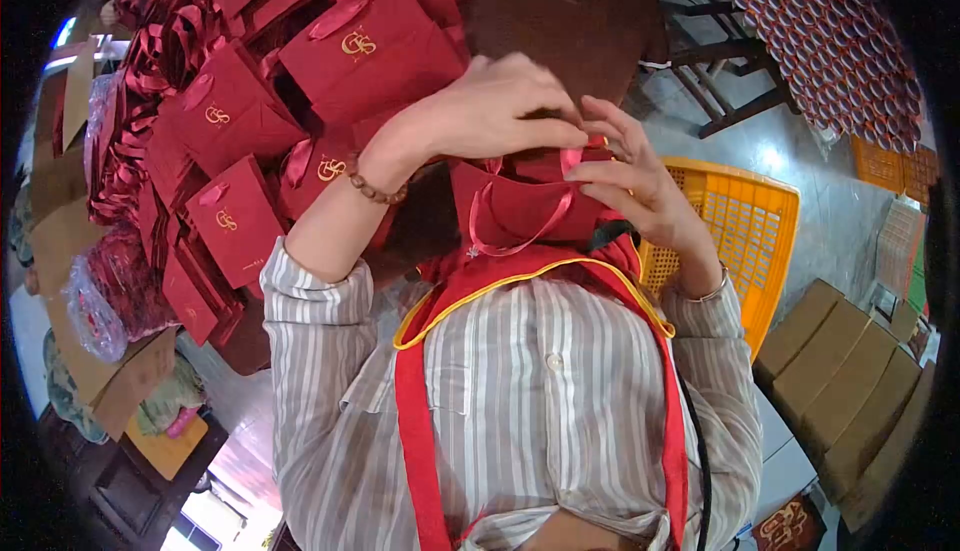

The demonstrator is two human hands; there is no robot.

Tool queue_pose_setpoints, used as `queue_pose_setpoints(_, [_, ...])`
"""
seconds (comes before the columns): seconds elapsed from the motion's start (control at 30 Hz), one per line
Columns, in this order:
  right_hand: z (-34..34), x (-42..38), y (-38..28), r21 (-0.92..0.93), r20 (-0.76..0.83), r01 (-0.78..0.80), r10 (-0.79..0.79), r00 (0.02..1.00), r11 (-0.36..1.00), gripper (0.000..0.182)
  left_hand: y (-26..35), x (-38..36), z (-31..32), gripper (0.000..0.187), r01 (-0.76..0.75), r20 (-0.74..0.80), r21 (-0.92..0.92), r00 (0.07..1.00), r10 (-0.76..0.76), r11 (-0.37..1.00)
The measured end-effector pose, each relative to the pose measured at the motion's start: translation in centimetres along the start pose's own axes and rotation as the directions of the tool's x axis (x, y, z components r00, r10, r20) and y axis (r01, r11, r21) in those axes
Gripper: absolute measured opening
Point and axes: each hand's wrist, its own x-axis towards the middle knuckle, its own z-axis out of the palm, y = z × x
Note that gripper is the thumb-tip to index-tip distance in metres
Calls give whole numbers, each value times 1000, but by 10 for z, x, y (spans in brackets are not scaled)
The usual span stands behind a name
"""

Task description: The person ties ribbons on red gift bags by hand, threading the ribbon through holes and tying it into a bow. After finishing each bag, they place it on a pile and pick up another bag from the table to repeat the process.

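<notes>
A red paper gift bag (pixel 530 213) stands in front of my chest, with a pink ribbon handle (pixel 520 245) looping over its near side. My left hand (pixel 505 111) reaches across above the bag, its fingertips pinched at a second ribbon at the bag's top; the exact hold is partly hidden. At the bag's right upper edge, my right hand (pixel 645 181) grips the rim beside that ribbon, with its upper fingers curved towards my left hand. A red apron (pixel 590 263) with yellow trim bulges beneath the bag.
Many red gift bags (pixel 372 46) with gold lettering and ribbon handles crowd the dark table (pixel 560 11) at left. An orange plastic crate (pixel 745 221) stands at right, near cardboard boxes (pixel 840 371). Rows of small round items (pixel 820 41) cover a surface at upper right, beside a dark stool (pixel 730 61).
</notes>
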Motion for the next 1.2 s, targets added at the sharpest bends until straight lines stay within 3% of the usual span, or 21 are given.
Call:
queue_pose_setpoints(0.03, [0, 2, 2, -6, 2, -12, 12, 1000, 1000, 24, 4, 4, 1, 35, 114, 160, -71, 982, -101, 991])
queue_pose_setpoints(0.07, [1, 3, 4, -6, 7, -9, 9, 1000, 1000, 24, -1, 7, 6, 37, 107, 195, -43, 976, -97, 993])
queue_pose_setpoints(0.1, [2, 3, 6, -35, -15, 3, -3, 1000, 999, 24, -2, 8, 9, 37, 110, 191, -44, 976, -99, 993])
queue_pose_setpoints(0.17, [4, 3, 8, -65, -41, 12, -15, 999, 998, 24, -5, 12, 15, 37, 55, 102, -422, 995, -13, 905])
queue_pose_setpoints(0.2, [7, 3, 8, -17, -60, -33, 32, 998, 999, 24, -7, 15, 19, 35, 15, 72, -491, 997, 23, 871])
queue_pose_setpoints(0.3, [16, 2, 11, 22, -110, -52, 54, 992, 998, 23, -11, 15, 12, 30, 126, 174, -453, 983, -52, 882])
queue_pose_setpoints(0.37, [22, 2, 16, 14, -136, -22, 24, 990, 1000, 23, -29, 18, 16, 25, -114, -61, -517, 993, 96, 848])
queue_pose_setpoints(0.4, [24, 2, 19, 147, -112, -29, 46, 993, 989, 23, -33, 19, 12, 22, -49, -86, -546, 996, 2, 837])
queue_pose_setpoints(0.43, [26, 2, 20, 276, -88, -40, 67, 994, 960, 24, -37, 22, 10, 22, -58, -205, -522, 977, -59, 851])
queue_pose_setpoints(0.5, [25, 1, 20, 267, -53, -78, 95, 994, 960, 25, -42, 27, 2, 22, 45, -288, -498, 934, -214, 866])
queue_pose_setpoints(0.57, [23, 0, 20, 241, 7, -149, 152, 988, 959, 28, -44, 29, 2, 26, -18, -338, -500, 925, -175, 866])
queue_pose_setpoints(0.67, [19, -1, 21, 275, -28, -98, 110, 994, 956, 28, -51, 22, 3, 33, 115, -299, -474, 911, -283, 873])
queue_pose_setpoints(0.73, [17, -4, 24, 293, -44, -90, 108, 993, 952, 28, -65, 7, -3, 39, -72, -229, -411, 973, -26, 909])
queue_pose_setpoints(0.77, [16, -5, 26, 309, -57, -81, 104, 993, 948, 28, -65, -2, -4, 39, -72, -227, -413, 974, -26, 908])
queue_pose_setpoints(0.83, [16, -6, 28, 322, -53, -86, 108, 993, 943, 28, -50, -24, -7, 41, 117, 168, -526, 985, -31, 842])
queue_pose_setpoints(0.9, [18, -4, 30, 334, -51, -87, 110, 993, 939, 28, -49, -40, -6, 41, 215, 281, -623, 959, -41, 752])
queue_pose_setpoints(0.97, [21, -3, 30, 533, -85, -77, 144, 986, 842, 28, -49, -49, -4, 40, 177, 209, -687, 977, -41, 705])
queue_pose_setpoints(1.1, [19, -4, 29, 507, -20, -146, 181, 983, 850, 28, -51, -49, -6, 32, 109, 141, -691, 990, -14, 714])
queue_pose_setpoints(1.2, [17, -6, 31, 457, 8, -171, 188, 982, 873, 26, -55, -44, -5, 16, 186, 89, -659, 981, -169, 729])
